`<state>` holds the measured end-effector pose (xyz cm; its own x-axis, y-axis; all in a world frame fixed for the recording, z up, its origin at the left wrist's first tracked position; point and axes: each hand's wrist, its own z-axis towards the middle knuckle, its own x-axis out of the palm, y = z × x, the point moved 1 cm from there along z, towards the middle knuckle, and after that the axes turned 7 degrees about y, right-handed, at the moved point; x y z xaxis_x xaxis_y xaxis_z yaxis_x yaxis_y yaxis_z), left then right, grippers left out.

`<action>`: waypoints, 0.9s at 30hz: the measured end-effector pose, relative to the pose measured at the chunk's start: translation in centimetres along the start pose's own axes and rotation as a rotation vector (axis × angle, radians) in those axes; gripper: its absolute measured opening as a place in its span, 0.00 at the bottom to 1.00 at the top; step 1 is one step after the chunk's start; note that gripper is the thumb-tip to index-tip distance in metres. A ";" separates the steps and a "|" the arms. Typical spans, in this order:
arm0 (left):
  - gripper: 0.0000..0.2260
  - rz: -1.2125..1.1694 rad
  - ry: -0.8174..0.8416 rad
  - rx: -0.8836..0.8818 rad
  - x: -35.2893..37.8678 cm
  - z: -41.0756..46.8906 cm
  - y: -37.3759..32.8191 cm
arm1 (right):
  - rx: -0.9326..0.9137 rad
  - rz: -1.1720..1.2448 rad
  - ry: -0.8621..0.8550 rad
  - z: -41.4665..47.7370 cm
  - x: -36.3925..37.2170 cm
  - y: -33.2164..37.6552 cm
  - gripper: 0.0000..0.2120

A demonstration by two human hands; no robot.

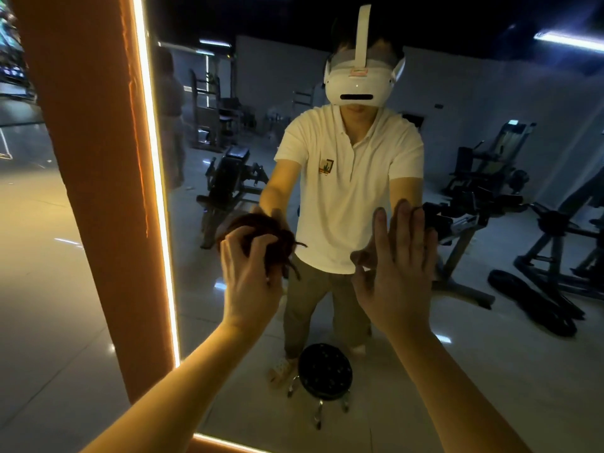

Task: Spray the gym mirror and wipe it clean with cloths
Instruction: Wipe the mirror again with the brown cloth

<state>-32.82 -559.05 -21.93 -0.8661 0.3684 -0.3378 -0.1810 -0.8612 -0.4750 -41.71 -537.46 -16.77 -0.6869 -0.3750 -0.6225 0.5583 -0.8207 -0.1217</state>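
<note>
The tall gym mirror (490, 371) fills the middle and right of the head view, edged by a glowing light strip (157, 178). My left hand (248, 282) grips a bunched dark brown cloth (261, 230) with loose threads and holds it against the glass left of centre. My right hand (395, 276) is raised with straight fingers, its fingertips at the mirror surface; it holds nothing. The glass reflects a person in a white shirt and a white headset. No spray bottle is in view.
An orange pillar (98, 158) frames the mirror on the left, with pale tiled floor (39, 289) beyond it. In the reflection I see a round black stool (325, 371) low at centre and several gym machines (483, 217) behind.
</note>
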 end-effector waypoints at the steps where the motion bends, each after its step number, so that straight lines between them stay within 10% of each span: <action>1: 0.16 0.011 0.021 -0.017 0.9 -0.2 -1.6 | -0.011 0.014 -0.008 0.0 0.1 -0.2 0.43; 11: 0.10 0.355 0.245 0.461 4.8 -3.0 -3.9 | -0.231 0.103 -0.041 -1.7 2.0 -3.1 0.33; 23: 0.10 0.324 -0.305 0.026 0.0 -4.1 10.4 | -0.236 -0.064 -0.299 -4.2 8.1 -2.0 0.29; 27: 0.13 0.225 -0.427 0.148 3.1 -3.7 6.2 | -0.148 -0.136 -0.390 -3.9 8.6 -1.4 0.29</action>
<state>-34.90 -562.00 -28.93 -0.9990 0.0185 -0.0410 -0.0055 -0.9545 -0.2981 -46.61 -537.83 -24.93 -0.8670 -0.4261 -0.2584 0.4921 -0.8139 -0.3089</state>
